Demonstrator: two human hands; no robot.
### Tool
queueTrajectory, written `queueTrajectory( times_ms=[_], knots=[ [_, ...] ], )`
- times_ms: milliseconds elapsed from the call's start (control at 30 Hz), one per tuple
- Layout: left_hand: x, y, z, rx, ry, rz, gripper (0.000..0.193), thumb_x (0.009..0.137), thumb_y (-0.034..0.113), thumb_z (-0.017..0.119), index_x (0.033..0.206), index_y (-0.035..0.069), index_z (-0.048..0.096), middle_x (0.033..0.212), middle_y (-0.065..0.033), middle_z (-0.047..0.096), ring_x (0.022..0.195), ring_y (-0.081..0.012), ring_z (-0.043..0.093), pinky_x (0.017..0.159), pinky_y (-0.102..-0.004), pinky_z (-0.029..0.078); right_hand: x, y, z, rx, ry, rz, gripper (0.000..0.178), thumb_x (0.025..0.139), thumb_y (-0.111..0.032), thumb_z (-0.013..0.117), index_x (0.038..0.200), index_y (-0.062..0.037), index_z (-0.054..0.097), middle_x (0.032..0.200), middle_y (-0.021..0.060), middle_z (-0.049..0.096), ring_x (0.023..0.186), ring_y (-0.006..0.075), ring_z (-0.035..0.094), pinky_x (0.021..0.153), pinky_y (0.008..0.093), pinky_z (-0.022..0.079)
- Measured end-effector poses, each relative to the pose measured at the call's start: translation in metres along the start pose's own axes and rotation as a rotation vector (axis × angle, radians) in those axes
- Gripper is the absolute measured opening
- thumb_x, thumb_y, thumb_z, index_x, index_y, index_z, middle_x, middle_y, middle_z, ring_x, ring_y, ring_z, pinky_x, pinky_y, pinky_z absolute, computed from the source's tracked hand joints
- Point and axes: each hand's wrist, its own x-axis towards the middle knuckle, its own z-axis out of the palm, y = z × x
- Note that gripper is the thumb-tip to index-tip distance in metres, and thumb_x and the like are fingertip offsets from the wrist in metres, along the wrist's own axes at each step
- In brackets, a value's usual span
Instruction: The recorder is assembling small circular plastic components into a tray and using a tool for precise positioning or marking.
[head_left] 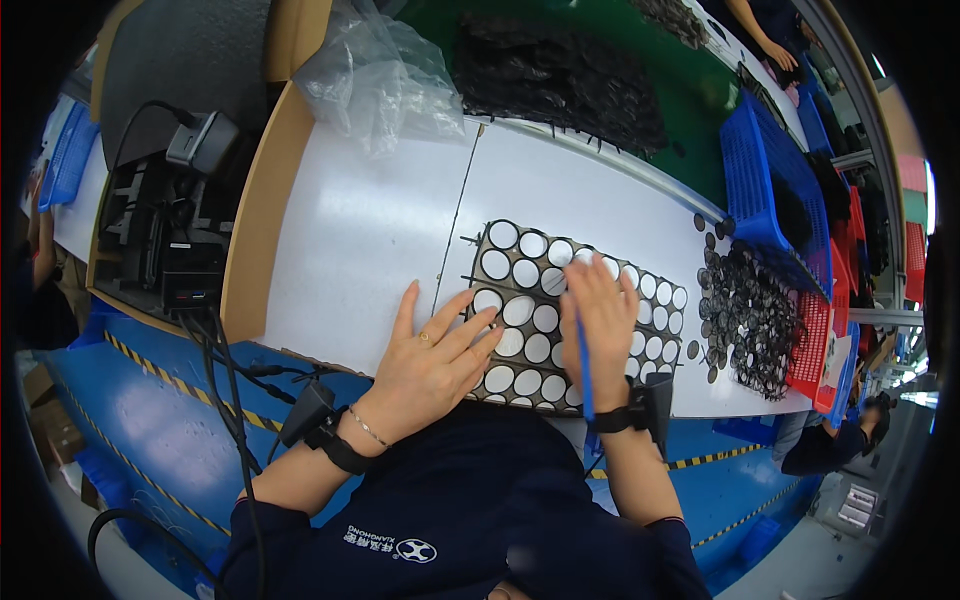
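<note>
A dark flat tray [511,279] lies on the white table in front of me, with rows of round white discs [525,273], many edged by black rings. My left hand [425,365] rests with its fingers spread, the fingertips on the tray's left side among the discs. A ring and a bracelet are on it. Over the middle of the tray, my right hand [603,318] is closed around a slim blue stick-like tool [584,370], which runs back along the palm to the wrist. Its working end, near the discs, is too small to make out.
Loose black rings [745,320] are heaped right of the tray, beside blue [760,190] and red baskets [812,345]. Black bagged material [560,80] and a clear plastic bag [380,80] lie at the back. A cardboard box [262,220] with devices and cables stands left.
</note>
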Motion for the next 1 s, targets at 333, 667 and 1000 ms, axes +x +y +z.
queueTrajectory(
  times_ms=[333,667,1000],
  knots=[
    [0.024,-0.001,0.013,0.059,0.020,-0.104,0.046,0.089,0.026,0.073,0.132,0.010,0.065,0.144,-0.0032,0.058,0.142,-0.0281,0.044,0.116,-0.0687,0.022,0.004,-0.011,0.001,0.622,-0.235,0.336,0.022,0.098,-0.019,0.066,0.116,-0.0081,0.074,0.117,0.0105,0.074,0.127,0.0264,0.061,0.117,0.0473,0.031],
    [0.026,-0.003,0.012,0.070,-0.021,-0.107,0.049,0.089,0.029,0.072,0.134,0.011,0.065,0.147,-0.0022,0.055,0.144,-0.0267,0.040,0.116,-0.0688,0.020,0.008,-0.011,0.002,0.571,-0.288,0.301,0.022,0.097,-0.019,0.067,0.116,-0.0097,0.074,0.116,0.0058,0.074,0.127,0.0243,0.061,0.116,0.0469,0.030],
    [0.031,-0.001,0.007,0.090,-0.011,-0.112,0.046,0.089,0.025,0.072,0.132,0.009,0.065,0.143,-0.0032,0.058,0.140,-0.0278,0.046,0.114,-0.0686,0.025,0.035,0.026,0.003,0.094,0.074,0.077,0.026,0.097,-0.007,0.065,0.122,-0.0046,0.070,0.122,0.0168,0.070,0.123,0.0321,0.062,0.111,0.0483,0.038]
  ],
)
